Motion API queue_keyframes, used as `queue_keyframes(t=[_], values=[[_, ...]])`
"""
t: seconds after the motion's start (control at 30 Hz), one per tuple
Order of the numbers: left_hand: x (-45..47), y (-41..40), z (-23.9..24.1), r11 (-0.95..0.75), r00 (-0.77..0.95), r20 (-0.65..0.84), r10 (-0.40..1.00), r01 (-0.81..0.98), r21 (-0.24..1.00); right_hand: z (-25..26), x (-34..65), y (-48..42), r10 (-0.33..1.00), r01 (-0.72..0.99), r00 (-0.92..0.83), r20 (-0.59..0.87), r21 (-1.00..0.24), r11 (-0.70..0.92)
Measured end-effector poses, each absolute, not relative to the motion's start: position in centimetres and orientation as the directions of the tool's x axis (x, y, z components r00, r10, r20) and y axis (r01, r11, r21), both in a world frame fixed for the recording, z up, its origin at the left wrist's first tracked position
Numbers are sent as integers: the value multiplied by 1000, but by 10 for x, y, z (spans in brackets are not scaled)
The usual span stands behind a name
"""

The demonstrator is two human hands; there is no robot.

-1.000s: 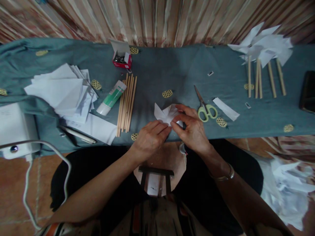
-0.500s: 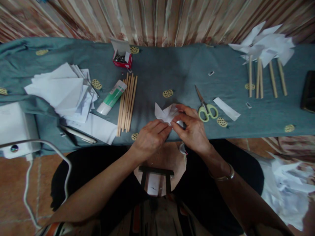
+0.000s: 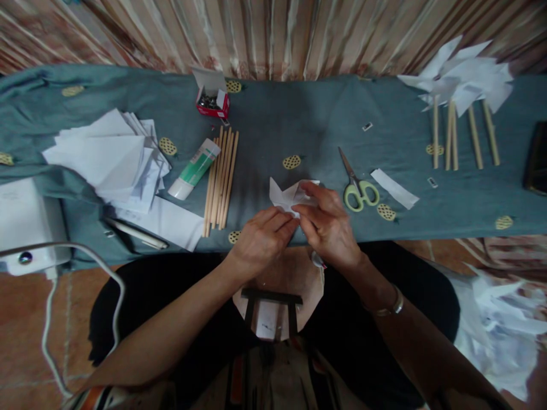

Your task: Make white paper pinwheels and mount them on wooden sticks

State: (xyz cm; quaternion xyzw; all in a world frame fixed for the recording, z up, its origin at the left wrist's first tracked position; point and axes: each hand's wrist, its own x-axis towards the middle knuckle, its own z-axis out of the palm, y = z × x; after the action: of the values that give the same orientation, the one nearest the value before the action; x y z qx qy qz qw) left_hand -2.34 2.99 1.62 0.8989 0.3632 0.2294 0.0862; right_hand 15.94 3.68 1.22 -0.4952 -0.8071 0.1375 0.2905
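Folded white paper (image 3: pixel 282 197), one piece, at the near edge of the bench (image 3: pixel 273 125), between both hands; right hand (image 3: pixel 331 228) now slightly further left over it than a moment ago, left hand (image 3: pixel 267 236) unmoved, shaping apparently unfinished. Condition: pointed flaps raised, middle partly covered. Right hand: thumb and fingertips drawn close, pinching the paper. Left hand: fingers nearly closed on its near edge, exact grip hard to make out. Adjacent: scissors (image 3: pixel 355 183), right; wooden sticks (image 3: pixel 221 176), left
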Motion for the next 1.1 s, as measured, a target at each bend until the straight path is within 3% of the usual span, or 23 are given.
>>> queue_keyframes(t=[0.33,0.6,0.73,0.9,1.1], values=[[-24,31,18,-723,634,347,691,621,304,10,149,26,859,791,-377,347,-362,493],[-26,32,15,-732,634,373,677,636,246,12,160,31,865,709,-319,386,-509,488],[-32,37,16,-714,620,366,694,659,238,17,172,39,917,719,-219,334,-580,383],[-41,48,19,-676,580,367,727,697,238,17,179,45,942,750,-145,301,-588,303],[-45,53,22,-641,540,367,758,720,264,18,179,42,934,759,-198,297,-556,338]])
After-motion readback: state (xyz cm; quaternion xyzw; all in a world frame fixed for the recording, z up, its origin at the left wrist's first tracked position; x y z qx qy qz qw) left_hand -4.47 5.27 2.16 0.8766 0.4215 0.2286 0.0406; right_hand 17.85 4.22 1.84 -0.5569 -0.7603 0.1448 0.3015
